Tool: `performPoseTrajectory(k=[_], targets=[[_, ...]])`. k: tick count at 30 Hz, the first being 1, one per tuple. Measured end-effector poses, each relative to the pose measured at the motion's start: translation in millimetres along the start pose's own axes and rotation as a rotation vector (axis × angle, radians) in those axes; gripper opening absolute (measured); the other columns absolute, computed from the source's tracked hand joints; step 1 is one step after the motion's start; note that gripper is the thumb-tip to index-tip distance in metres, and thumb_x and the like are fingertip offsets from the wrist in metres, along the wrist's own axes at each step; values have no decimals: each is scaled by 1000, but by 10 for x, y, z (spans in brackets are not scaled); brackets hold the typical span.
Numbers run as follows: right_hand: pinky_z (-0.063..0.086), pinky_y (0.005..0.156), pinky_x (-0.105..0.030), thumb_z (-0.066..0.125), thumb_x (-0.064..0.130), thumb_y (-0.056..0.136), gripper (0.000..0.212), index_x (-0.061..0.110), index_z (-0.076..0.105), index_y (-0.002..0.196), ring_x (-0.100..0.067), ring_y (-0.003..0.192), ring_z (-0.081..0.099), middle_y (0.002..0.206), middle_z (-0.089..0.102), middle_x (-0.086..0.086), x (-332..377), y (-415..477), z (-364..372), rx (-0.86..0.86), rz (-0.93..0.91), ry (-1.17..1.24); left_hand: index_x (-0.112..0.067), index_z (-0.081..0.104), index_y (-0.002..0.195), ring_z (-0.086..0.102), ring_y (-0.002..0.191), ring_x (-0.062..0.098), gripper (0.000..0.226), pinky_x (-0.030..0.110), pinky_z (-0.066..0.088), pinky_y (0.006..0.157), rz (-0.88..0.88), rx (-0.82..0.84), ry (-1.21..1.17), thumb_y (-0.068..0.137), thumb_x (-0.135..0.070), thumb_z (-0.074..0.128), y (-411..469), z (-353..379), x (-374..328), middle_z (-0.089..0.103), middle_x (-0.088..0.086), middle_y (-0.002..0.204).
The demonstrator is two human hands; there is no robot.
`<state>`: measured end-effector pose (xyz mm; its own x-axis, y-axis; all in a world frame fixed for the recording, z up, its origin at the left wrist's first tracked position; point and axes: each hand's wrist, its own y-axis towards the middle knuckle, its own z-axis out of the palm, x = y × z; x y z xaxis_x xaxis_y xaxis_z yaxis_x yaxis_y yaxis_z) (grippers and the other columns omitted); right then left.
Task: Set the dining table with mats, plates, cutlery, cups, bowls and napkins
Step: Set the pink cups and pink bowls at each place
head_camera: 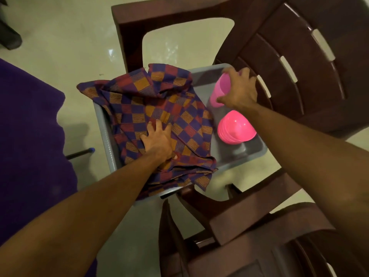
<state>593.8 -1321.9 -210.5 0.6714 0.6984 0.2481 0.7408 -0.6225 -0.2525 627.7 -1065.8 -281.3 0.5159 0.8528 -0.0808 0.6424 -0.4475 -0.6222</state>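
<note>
Fabric in plain purple [30,126] fills the left edge, probably the dining table's cover. Next, the left hand [157,141] lies spread on the checked cloth [159,92], pressing it into the grey tub [257,154], likely to steady things. Further right, the right hand [241,90] wraps round the pink cups [220,90] at the tub's far corner, seemingly to lift them; pink bowls [236,127] sit stacked just nearer. The tub rests on a brown chair [299,66] — a staging spot.

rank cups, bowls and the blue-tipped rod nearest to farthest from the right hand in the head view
1. cups: gripped by the right hand, far end of the tub.
2. bowls: stacked in the tub, just below that hand.
3. blue-tipped rod: far left, over the floor.
</note>
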Motion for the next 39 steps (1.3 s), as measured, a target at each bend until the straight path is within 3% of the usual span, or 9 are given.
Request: performPoseTrajectory(k=[5,8,10,12,17,21,28,34,39], targets=[[47,93,-46,89,35,65,87,35,45,141,-40,121,45,136,39,-12,51,-263,-47,-55,-86,52,-31,7,157,0,151,38,129,64,25,112,3,59,-45,59,-60,87,5,-87,33,-1,8,165],[47,97,-44,90,39,63,90,38,46,141,-38,119,47,134,41,-10,84,-422,-214,-67,-113,105,-30,13,156,25,147,34,138,55,35,112,22,67,-425,45,-75,81,-27,-192,113,28,5,160],[48,99,-42,91,42,59,92,40,48,140,-35,117,50,130,43,-9,108,-540,-406,-63,-133,176,-23,21,155,41,140,25,121,37,41,108,99,-9,-730,59,-58,87,-184,-340,103,42,1,152],[46,98,-34,93,42,57,90,41,52,137,-27,112,53,125,46,-5,135,-668,-618,-24,-163,256,-21,19,157,34,144,18,113,34,36,113,208,-109,-854,69,-39,88,-367,-528,54,34,0,158],[53,57,-26,94,22,61,73,39,63,124,-16,89,59,129,53,3,312,-1054,-1075,182,-153,638,-32,16,157,37,141,12,128,43,41,112,428,-226,-906,55,-61,88,-1001,-1128,-177,33,-4,158],[48,47,-21,91,30,69,65,34,63,127,-11,79,61,115,60,-1,475,-1510,-1370,305,-172,779,-34,25,153,48,125,13,111,36,49,100,517,-316,-807,63,-55,87,-1611,-1471,-340,43,-8,148],[52,59,-22,69,62,84,57,20,68,122,-11,89,69,114,72,1,621,-2732,-1739,289,-313,745,-35,43,134,53,111,7,75,19,47,85,506,-427,-890,73,-49,83,-2857,-1394,-374,52,-24,119],[58,86,-42,47,88,75,69,32,74,104,-13,94,69,100,73,10,520,-3991,-1885,136,-394,608,-28,39,141,55,109,13,80,25,49,82,467,-494,-907,75,-46,82,-4062,-969,-440,53,-10,123],[59,86,-44,47,84,80,61,32,73,99,-15,92,69,98,71,8,480,-4939,-2052,137,-441,610,-28,39,137,57,109,19,76,37,55,88,403,-569,-935,76,-46,80,-5021,-634,-528,55,-4,122]])
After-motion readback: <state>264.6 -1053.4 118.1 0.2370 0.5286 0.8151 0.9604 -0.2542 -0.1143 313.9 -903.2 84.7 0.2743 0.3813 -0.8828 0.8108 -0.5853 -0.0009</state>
